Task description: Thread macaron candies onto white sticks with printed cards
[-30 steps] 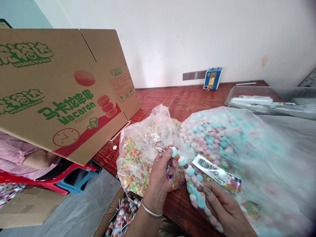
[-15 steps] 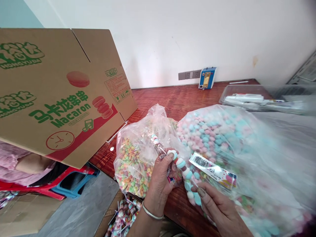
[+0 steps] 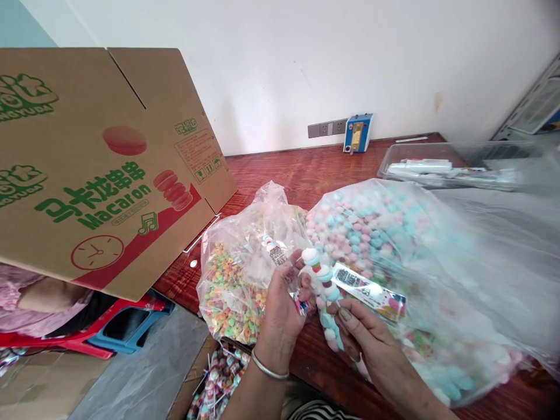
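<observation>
My right hand [image 3: 365, 332] pinches the stick of a candy skewer [image 3: 322, 271], which points up and left with a white piece at its tip and pastel marshmallows and coloured rings below. My left hand [image 3: 282, 297] is curled around a printed plastic wrapper [image 3: 277, 255] that crosses its palm, its fingers close to the skewer's left side. A second printed wrapper [image 3: 370, 293] lies to the right, on the clear bag of pink, blue and white marshmallows [image 3: 363, 227]. Another clear bag, of small coloured rings [image 3: 231, 291], sits left of my hands. More marshmallows are partly hidden behind my right hand.
A large cardboard box [image 3: 118, 169] leans over the table's left side. Below the edge, a carton holds many wrapped candy sticks [image 3: 219, 379]. A blue device [image 3: 357, 133] stands by the wall, a clear plastic tray [image 3: 420, 169] at right. A person's arm [image 3: 48, 291] shows at left.
My left thumb has come off the skewer's top candy, and that hand is turned more palm up. The skewer is clearer of the fingers, held by my right hand. The view has shifted slightly.
</observation>
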Available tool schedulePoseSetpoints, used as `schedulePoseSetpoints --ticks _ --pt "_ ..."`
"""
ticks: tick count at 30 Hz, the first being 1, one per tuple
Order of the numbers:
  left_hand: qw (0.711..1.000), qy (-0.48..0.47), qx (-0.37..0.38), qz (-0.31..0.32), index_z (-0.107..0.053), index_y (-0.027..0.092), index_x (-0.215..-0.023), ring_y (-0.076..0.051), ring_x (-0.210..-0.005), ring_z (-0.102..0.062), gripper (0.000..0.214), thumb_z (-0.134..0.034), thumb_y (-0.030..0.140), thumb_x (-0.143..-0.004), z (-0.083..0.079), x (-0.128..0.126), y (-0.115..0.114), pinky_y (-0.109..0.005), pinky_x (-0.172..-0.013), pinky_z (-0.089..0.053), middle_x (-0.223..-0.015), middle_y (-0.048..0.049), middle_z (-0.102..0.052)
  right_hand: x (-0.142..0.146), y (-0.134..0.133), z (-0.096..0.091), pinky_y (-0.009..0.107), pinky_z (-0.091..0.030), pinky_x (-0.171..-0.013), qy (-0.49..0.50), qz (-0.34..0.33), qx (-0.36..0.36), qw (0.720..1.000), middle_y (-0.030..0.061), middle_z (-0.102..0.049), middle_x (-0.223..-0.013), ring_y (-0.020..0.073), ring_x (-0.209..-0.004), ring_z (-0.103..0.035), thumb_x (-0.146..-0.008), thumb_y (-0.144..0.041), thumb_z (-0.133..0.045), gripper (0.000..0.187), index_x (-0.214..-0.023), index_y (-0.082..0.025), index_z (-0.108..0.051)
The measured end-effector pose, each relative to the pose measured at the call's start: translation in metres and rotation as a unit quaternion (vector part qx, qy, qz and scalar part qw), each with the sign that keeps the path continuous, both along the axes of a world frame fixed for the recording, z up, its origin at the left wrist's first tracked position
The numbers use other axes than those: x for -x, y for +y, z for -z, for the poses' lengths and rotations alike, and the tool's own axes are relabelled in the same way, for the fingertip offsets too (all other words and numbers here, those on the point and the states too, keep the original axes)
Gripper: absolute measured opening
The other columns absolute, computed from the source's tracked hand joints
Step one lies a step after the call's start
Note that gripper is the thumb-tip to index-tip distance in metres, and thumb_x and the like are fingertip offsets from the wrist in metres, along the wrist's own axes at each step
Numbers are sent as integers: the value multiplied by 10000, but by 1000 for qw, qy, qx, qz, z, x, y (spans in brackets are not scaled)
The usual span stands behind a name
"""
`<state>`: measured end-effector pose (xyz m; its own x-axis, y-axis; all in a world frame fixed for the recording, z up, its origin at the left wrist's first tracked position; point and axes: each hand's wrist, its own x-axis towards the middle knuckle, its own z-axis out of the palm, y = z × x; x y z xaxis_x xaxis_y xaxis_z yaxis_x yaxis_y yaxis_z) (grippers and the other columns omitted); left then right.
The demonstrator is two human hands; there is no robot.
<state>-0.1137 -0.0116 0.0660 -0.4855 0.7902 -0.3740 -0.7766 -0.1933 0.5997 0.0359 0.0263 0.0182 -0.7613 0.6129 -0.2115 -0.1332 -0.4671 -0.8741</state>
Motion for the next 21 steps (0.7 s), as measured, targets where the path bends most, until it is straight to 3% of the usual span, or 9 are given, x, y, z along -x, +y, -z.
schedulePoseSetpoints --ticks 3,6,9,15,18,21 --pt "996 -58 -50 -49 -681 148 -962 -71 -537 -510 217 -591 232 -784 -3 5 2 -190 -492 -450 -807 -47 -652 1 0 -8 170 -233 -384 -5 47 4 999 -91 -329 -544 57 -424 -283 -854 -489 -643 310 -871 -182 -602" --pt "992 -79 -25 -99 -690 169 -961 -129 -751 -643 193 -544 199 -838 -5 0 8 -262 -704 -547 -906 -63 -692 4 -1 -9 159 -259 -365 -4 84 -16 996 -86 -373 -533 47 -407 -300 -839 -513 -656 339 -843 -177 -608" --pt "992 -77 -23 -92 -677 210 -1070 -172 -893 -671 247 -503 239 -898 -5 -14 12 -324 -799 -553 -1037 -62 -695 10 0 -5 168 -335 -352 14 104 -27 994 -71 -453 -579 49 -405 -337 -827 -532 -664 352 -859 -188 -596" --pt "994 -64 -40 -82 -639 220 -1170 -201 -942 -673 292 -472 267 -935 0 -33 12 -354 -809 -553 -1097 -73 -686 13 1 -10 199 -360 -336 7 126 -42 991 -46 -564 -627 63 -370 -391 -806 -487 -693 363 -1009 -201 -602" --pt "994 -69 -52 -69 -636 208 -1182 -212 -1003 -663 299 -476 283 -941 4 -36 11 -338 -827 -543 -1126 -85 -683 14 1 -13 198 -351 -342 -2 130 -60 990 -41 -574 -617 67 -379 -398 -810 -454 -691 317 -977 -193 -621" --pt "996 -48 -52 -50 -631 212 -1207 -213 -1024 -657 318 -481 302 -941 9 -42 11 -337 -837 -535 -1152 -95 -681 16 2 -11 203 -427 -420 7 154 -81 985 -10 -641 -696 93 -478 -497 -796 -411 -717 261 -915 -192 -636"
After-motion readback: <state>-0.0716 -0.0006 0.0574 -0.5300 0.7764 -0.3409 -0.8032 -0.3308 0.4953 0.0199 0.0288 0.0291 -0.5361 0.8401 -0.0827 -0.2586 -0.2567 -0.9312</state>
